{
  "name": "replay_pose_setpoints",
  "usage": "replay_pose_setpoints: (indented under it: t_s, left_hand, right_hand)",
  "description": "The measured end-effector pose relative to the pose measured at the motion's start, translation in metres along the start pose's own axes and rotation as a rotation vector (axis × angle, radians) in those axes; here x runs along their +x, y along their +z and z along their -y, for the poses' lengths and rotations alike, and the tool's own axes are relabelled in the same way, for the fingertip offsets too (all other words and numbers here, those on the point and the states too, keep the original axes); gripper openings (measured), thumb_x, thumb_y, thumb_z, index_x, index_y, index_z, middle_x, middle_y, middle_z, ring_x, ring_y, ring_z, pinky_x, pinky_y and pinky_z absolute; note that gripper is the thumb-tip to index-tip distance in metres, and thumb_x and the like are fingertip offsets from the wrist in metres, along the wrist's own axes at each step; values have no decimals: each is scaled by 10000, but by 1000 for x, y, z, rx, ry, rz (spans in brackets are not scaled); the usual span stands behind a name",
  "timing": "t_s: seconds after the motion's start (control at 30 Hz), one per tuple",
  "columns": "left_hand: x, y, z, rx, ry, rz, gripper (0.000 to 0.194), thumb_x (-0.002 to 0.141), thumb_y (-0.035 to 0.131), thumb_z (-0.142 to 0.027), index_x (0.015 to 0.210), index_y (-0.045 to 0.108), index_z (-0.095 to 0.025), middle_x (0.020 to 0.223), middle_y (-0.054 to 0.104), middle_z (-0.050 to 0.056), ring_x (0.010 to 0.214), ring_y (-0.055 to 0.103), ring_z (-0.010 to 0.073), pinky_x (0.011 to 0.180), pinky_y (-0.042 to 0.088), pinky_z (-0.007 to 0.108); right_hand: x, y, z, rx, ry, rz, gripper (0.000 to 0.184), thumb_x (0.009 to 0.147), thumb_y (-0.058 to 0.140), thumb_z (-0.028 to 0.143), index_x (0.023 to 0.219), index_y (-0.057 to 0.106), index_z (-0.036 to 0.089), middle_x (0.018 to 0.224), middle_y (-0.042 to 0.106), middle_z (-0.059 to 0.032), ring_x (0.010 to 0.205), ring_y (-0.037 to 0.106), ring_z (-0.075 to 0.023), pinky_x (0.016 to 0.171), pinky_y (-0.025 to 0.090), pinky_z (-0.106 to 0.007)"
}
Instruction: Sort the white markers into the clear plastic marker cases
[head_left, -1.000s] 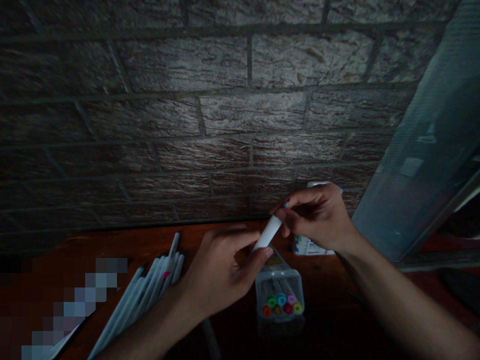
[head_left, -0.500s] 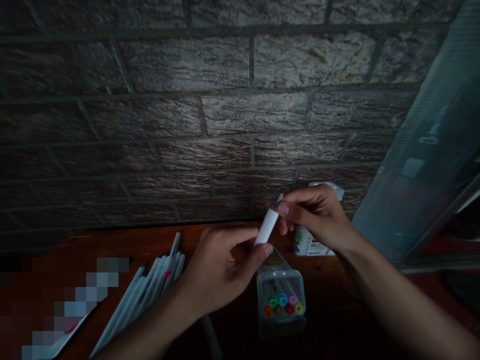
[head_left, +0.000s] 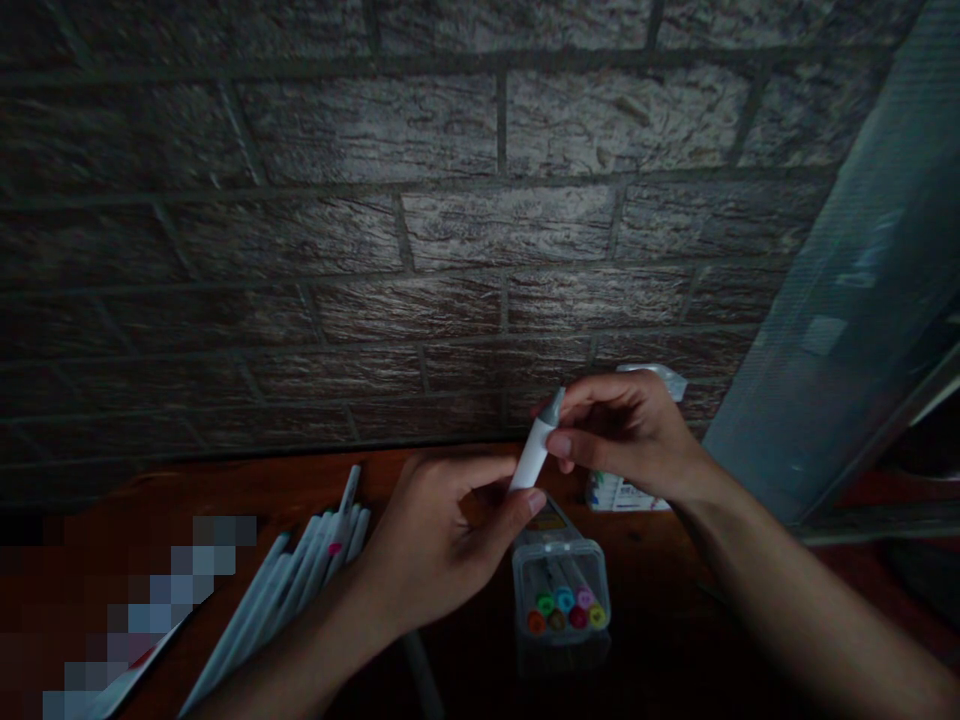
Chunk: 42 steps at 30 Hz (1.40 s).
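Note:
Between my two hands is a white pen point(head_left: 531, 455) with a grey tapered tip, tilted with the tip up and to the right. My left hand point(head_left: 457, 520) pinches its lower end between thumb and fingers. The thumb and fingers of my right hand point(head_left: 630, 435) close on its upper part, just below the tip. Under the pen lies a clear plastic case point(head_left: 517, 580) holding several markers with coloured ends, its open end facing me. Left of my left hand, several white markers point(head_left: 300, 575) lie side by side on the wooden table point(head_left: 247, 480), partly covered by my forearm.
A white printed package point(head_left: 626, 492) stands behind my right hand. A brick wall point(head_left: 450, 230) rises behind the table. At the right leans a translucent bluish panel point(head_left: 802, 370). Part of the lower left is pixelated.
My right thumb and fingers have slid down from the grey tip to the white body, so the tip now shows. My left hand has stayed put.

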<state>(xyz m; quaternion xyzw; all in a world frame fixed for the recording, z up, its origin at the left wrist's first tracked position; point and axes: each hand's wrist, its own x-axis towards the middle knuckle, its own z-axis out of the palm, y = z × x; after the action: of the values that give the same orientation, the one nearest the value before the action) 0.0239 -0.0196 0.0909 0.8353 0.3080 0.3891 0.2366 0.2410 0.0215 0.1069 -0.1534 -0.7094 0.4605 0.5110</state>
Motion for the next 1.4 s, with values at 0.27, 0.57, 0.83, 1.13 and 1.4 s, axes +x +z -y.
replay_pose_setpoints:
  t_s: [0.27,0.57,0.83,1.13,1.4]
  left_hand:
    - [0,0,-1,-5,6,3,183,1001,632,-251,1061,803,-225,709,689,-52,649,621,119,628,438,236]
    - [0,0,-1,-12,4,5,218,1007,634,-248,1149,798,-255,762,722,-58,664,627,113,660,456,232]
    - [-2,2,0,-8,-2,20,191,1011,627,-257,1101,795,-245,764,715,-58,679,629,115,661,447,234]
    - [-2,3,-2,25,-16,41,196,1005,610,-263,882,747,-195,677,640,-52,624,587,113,588,400,251]
    - [-2,6,1,100,36,20,205,981,616,-229,805,712,-187,660,642,-46,617,604,110,599,402,263]
  right_hand:
    - [1,1,5,-53,-16,-2,38,839,855,174,855,821,171,605,743,-4,508,662,-87,488,523,-167]
    - [1,2,10,-116,-18,-22,75,846,863,252,831,853,179,570,736,-9,463,636,-84,454,483,-160]
    - [0,0,10,-171,-57,-40,67,849,846,209,791,847,174,531,729,-6,437,615,-77,447,463,-149]
    - [-2,-1,8,-232,-84,-57,163,839,817,160,678,792,155,508,716,-21,417,597,-85,432,451,-171]
    - [-2,-4,7,-253,-47,-48,196,810,825,166,633,746,140,497,688,-23,393,557,-89,393,409,-186]
